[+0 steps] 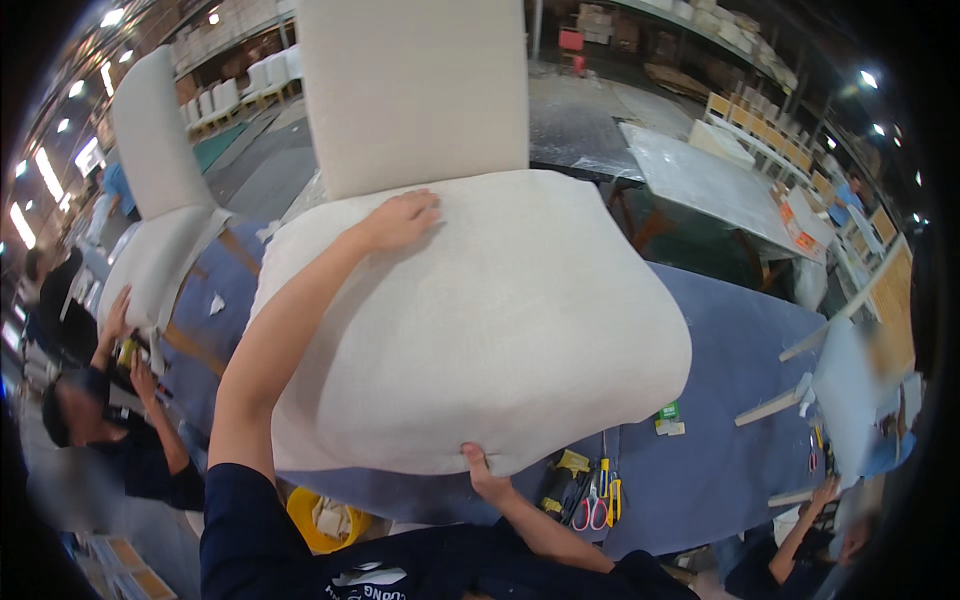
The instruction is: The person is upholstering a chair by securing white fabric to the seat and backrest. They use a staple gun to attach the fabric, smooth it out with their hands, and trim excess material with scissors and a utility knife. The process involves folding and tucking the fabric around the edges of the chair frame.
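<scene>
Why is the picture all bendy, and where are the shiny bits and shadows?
In the head view, the wide fisheye lens bends things near the rim, like the chair on the left; also in the head view, ceiling lights glare white, and a soft shadow lies on the white seat beside the left forearm; the head view's corners are black.

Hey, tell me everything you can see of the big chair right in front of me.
The chair is cream and looks fabric-covered, with a tall, flat backrest cut off by the picture's top edge and a broad, padded seat with rounded corners and faint creases. It appears upright over the blue-grey table; its legs are hidden. Your left hand lies on the seat near the backrest. Your right hand's thumb touches the front edge.
</scene>
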Motion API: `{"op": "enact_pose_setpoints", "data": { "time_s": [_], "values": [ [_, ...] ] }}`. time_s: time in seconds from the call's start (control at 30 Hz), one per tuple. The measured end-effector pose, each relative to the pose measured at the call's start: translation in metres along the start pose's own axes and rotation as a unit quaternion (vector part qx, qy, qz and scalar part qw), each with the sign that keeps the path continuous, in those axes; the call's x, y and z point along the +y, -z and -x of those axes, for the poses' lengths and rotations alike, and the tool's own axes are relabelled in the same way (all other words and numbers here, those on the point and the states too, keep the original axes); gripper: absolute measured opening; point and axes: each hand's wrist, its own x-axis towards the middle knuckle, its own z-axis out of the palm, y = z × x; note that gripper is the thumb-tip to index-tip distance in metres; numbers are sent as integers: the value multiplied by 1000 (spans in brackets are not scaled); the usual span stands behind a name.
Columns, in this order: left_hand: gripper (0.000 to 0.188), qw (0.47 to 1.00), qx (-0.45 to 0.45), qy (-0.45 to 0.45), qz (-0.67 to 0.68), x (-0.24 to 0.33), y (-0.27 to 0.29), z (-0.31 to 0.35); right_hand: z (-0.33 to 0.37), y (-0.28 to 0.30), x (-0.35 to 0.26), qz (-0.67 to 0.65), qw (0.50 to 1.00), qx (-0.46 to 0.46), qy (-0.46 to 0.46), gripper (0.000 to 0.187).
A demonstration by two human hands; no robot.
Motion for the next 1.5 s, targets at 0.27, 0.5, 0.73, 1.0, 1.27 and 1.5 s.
{"op": "enact_pose_setpoints", "data": {
  "time_s": [0.27,0.5,0.73,1.0,1.27,1.5],
  "values": [
    [57,999,-6,35,16,-49,-22,-51,13,11,-38,58,996,-31,-53,35],
    [63,994,-24,34,-100,-53,-34,-37,17,17,-84,-89,990,-59,-90,38],
    [67,989,-69,44,-119,35,-26,25,17,8,-59,-113,992,-20,-49,42],
    [63,986,-67,-29,-148,135,-14,126,30,8,-77,-153,981,-112,-39,63],
    [63,981,-27,-99,-164,227,-18,215,43,-4,-62,-275,939,-116,-173,76],
    [69,971,5,-102,-217,239,-24,235,24,-22,-59,-186,979,4,-89,68]
  ]
}}
